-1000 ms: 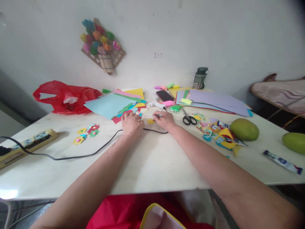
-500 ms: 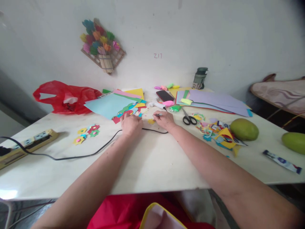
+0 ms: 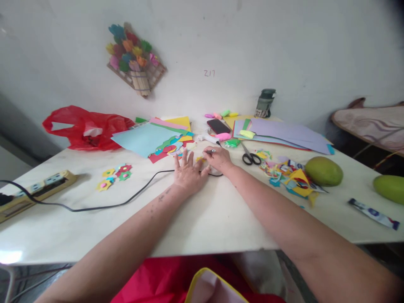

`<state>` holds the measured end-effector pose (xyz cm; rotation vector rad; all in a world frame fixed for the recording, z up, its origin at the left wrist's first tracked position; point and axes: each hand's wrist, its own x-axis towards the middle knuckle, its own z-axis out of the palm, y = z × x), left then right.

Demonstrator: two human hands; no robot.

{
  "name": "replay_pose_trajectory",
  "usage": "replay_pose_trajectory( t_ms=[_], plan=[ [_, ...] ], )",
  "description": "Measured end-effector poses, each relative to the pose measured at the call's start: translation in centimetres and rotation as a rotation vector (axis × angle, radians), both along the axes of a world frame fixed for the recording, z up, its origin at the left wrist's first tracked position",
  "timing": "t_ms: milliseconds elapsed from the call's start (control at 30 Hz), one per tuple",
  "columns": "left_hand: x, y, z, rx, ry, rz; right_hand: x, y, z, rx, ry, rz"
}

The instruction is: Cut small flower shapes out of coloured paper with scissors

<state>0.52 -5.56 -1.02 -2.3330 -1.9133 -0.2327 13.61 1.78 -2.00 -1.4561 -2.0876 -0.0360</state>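
Observation:
My right hand (image 3: 218, 160) is closed around a dark pen (image 3: 210, 151), its tip hidden or too small to make out. Just left of the pen lies a small yellow paper piece (image 3: 199, 159) on the table, partly covered by my hands. My left hand (image 3: 190, 172) rests with spread fingers beside that piece, palm down over a black cord, and holds nothing. Beyond it are cut coloured paper scraps (image 3: 170, 148). A white glue gun (image 3: 206, 138) lies behind my hands, and black-handled scissors (image 3: 251, 158) are to the right.
Paper flowers (image 3: 115, 177) and a power strip (image 3: 34, 193) lie at left, near a red plastic bag (image 3: 88, 130). The black cord (image 3: 113, 206) crosses the table. Coloured sheets (image 3: 280, 132), a phone (image 3: 218, 126), paper cuttings (image 3: 298, 183), a green mango (image 3: 323, 171) and a glue tube (image 3: 374, 213) are also there.
My left hand has moved right from the paper scraps toward the yellow piece, and its fingers have spread. My right hand stays almost in place with the pen.

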Motion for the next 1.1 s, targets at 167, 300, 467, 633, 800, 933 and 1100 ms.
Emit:
replay_pose_trajectory(
  t_ms=[167,300,467,633,800,933,1100],
  plan=[
    [-0.2,0.2,0.0,-0.016,-0.004,-0.015,0.0,0.1,0.0,-0.021,0.024,-0.003],
    [-0.3,0.3,-0.1,0.001,-0.006,-0.028,0.2,0.2,0.1,-0.057,0.113,0.014],
    [-0.4,0.4,-0.1,0.005,-0.011,-0.047,0.4,0.2,0.3,-0.063,0.144,-0.043],
    [-0.4,0.4,0.1,-0.011,-0.013,-0.08,0.4,0.0,0.5,-0.089,0.118,-0.095],
    [-0.4,0.3,0.1,-0.018,-0.014,-0.067,0.4,-0.2,0.8,-0.107,0.114,-0.098],
    [-0.4,0.4,-0.1,-0.009,-0.007,-0.076,0.3,-0.4,1.0,-0.121,0.106,-0.09],
    [-0.4,0.4,-0.4,0.02,-0.005,-0.08,0.2,-0.5,1.3,-0.144,0.085,-0.097]
  ],
)
